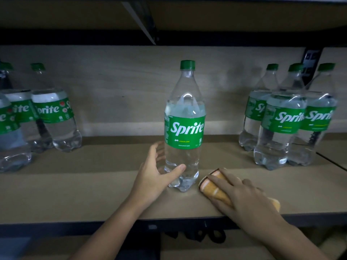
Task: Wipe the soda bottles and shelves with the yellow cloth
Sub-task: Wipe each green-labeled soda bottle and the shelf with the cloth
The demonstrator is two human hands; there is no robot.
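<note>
A: status on the hands?

B: my left hand (150, 177) is at the base of the centre Sprite bottle (184, 126); thumb across the front near the bottom, fingers spread round the back and seen through the clear plastic; loose cup, can't tell if the fingers touch it; bottle upright on the shelf (75, 188), green cap on.

A: and the cloth?

B: yellow cloth (212, 188) sits on the shelf just right of that bottle, near the front edge; bunched; my right hand (242, 196) lies flat on top of it, fingers straight and pressing down; cloth sticks out past the fingertips and behind the wrist.

A: other stock?

B: Sprite bottles on the left (54, 117) and Sprite bottles on the right (281, 126), both groups well apart from the centre one; edges of the view blurred; lighting dim.
</note>
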